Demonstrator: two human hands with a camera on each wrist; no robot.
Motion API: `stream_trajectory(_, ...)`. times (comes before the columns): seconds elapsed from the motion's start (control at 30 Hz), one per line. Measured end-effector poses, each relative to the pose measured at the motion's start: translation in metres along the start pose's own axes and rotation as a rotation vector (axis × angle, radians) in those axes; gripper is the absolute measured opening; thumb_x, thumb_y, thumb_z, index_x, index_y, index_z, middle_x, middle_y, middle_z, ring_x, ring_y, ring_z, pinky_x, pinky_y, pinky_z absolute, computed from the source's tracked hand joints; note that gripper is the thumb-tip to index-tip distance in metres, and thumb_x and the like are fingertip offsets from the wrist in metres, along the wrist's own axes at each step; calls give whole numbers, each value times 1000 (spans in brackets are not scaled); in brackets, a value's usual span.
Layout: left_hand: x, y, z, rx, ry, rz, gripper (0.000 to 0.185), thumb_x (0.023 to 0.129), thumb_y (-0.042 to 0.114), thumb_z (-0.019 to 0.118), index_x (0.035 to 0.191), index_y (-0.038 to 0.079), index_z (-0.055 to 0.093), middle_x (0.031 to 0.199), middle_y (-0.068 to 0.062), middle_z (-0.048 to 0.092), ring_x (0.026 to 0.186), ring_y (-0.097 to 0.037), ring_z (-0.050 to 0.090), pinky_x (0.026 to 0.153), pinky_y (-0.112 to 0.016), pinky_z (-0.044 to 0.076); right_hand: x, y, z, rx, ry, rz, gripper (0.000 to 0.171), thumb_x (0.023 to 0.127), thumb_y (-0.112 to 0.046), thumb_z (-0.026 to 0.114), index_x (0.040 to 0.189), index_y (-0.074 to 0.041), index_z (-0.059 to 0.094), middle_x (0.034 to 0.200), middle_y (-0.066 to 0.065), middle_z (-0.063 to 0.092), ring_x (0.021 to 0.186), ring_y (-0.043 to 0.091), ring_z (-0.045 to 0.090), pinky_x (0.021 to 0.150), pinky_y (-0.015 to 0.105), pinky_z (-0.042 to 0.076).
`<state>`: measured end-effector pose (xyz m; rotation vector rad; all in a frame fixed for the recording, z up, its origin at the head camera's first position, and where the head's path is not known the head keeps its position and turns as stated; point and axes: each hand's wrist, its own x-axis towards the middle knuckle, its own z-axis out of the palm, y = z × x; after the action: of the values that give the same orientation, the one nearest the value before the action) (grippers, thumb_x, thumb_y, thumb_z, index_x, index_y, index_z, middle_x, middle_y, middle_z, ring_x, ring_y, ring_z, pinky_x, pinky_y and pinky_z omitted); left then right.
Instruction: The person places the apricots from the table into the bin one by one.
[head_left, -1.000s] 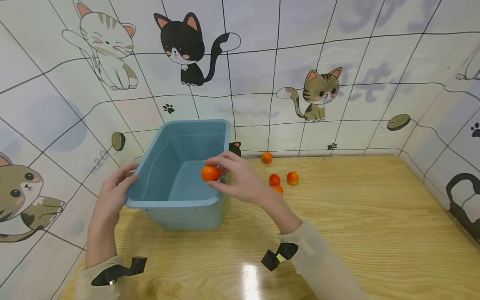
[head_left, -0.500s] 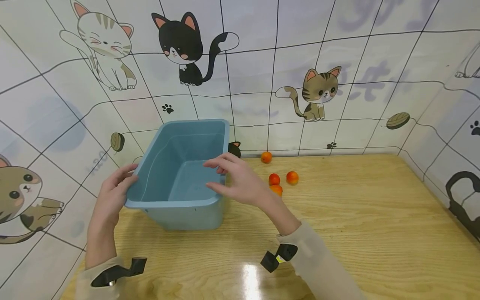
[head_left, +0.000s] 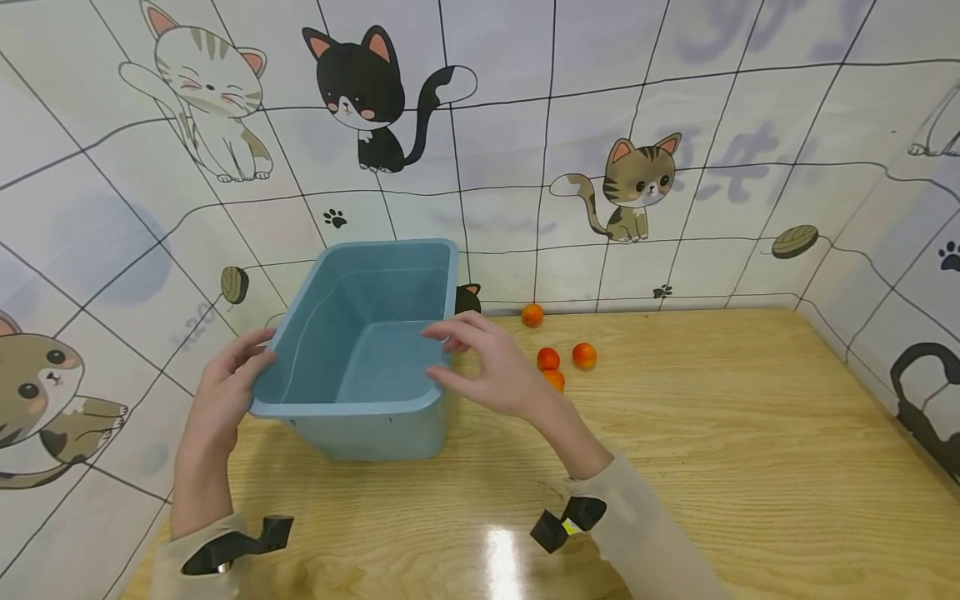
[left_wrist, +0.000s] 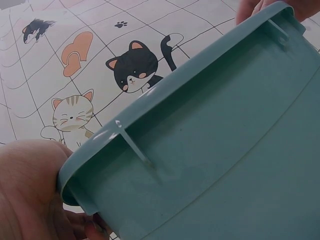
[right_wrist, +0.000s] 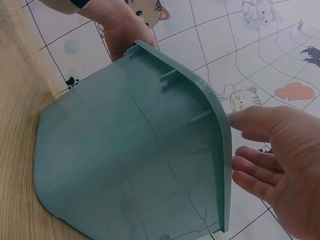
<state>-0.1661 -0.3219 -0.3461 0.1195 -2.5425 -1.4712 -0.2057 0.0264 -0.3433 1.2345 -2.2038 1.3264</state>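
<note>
A blue plastic tub [head_left: 352, 429] stands on the wooden table at the left, with the visible part of its floor bare. My left hand [head_left: 225, 387] grips its left rim at the near corner; the left wrist view shows fingers [left_wrist: 97, 231] below the rim. At the opposite side, my right hand [head_left: 487, 362] reaches over the right rim, thumb and fingers spread apart and holding nothing. The right wrist view has these fingers [right_wrist: 255, 175] right at the rim. Behind the right hand lie small, round orange-red fruits, including a redder one [head_left: 548, 359]. The tub's near wall hides part of its inside.
Further fruits lie on the table [head_left: 712, 417]: one [head_left: 584, 356] to the right, one [head_left: 553, 381] partly behind the right wrist, one [head_left: 532, 315] by the back wall. A wall covering [head_left: 510, 150] printed with cats encloses the back and both sides.
The fruit pinched in my right hand has been let go over the tub and is out of sight. That hand has since drawn slightly right. My left hand stays on the rim.
</note>
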Motion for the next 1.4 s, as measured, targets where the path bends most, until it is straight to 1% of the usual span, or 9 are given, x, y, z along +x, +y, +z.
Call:
stream_trajectory(0.1,0,0,0,-2,-1,3,52,109,31,44,152,4,41,129,-13,52,97,-5,58,77,-17,49,-3,1,-2,7,8,10,39,88,-9,80,124,-4,67,113,7,62,96,21,62,88,31,53)
stream_trajectory(0.17,-1,0,0,-4,-1,3,52,109,32,44,152,4,41,129,-13,52,97,-5,58,77,-17,49,-6,2,-3,-2,12,21,39,88,-10,80,124,-5,67,113,6,63,95,19,60,88,29,52)
stream_trajectory(0.27,-1,0,0,-8,-3,2,52,109,32,44,152,4,41,129,-13,52,98,-5,58,78,-17,49,-9,4,-5,-8,15,37,40,88,-10,80,125,-5,67,112,7,63,95,15,56,87,29,51)
stream_trajectory(0.37,-1,0,0,-9,-4,4,52,109,32,44,152,4,42,129,-13,52,98,-5,58,78,-17,49,-12,7,-5,-8,21,49,40,88,-10,79,126,-5,67,112,7,62,94,14,55,87,30,51)
stream_trajectory(0.57,-1,0,0,-7,-4,6,52,109,32,44,152,4,41,129,-13,52,97,-4,58,78,-16,49,-21,13,-9,-19,37,83,42,87,-12,80,126,-4,67,116,6,63,95,16,59,87,34,54)
stream_trajectory(0.83,0,-1,0,-10,-9,8,53,109,33,44,153,4,41,128,-13,53,97,-3,59,78,-17,49,-33,24,-20,-38,68,130,43,88,-14,80,129,-9,66,121,5,63,98,24,62,89,35,53)
stream_trajectory(1.03,0,0,-1,-13,-11,8,53,109,34,45,153,5,40,128,-11,52,97,-4,58,77,-16,50,-42,32,-32,-43,99,139,44,88,-10,80,130,-7,65,119,5,64,97,19,60,88,37,52)
stream_trajectory(1.17,0,0,-1,-18,-15,8,53,109,34,45,153,6,40,128,-11,52,98,-4,58,77,-16,50,-47,37,-37,-60,122,132,45,87,-8,80,129,-4,65,118,7,64,96,19,61,87,38,53)
stream_trajectory(1.4,1,-2,-1,-21,-15,4,53,109,33,45,153,6,41,130,-12,52,98,-4,58,76,-16,50,-53,45,-42,-43,113,169,43,88,-8,79,129,-4,65,121,8,63,98,20,61,88,40,53)
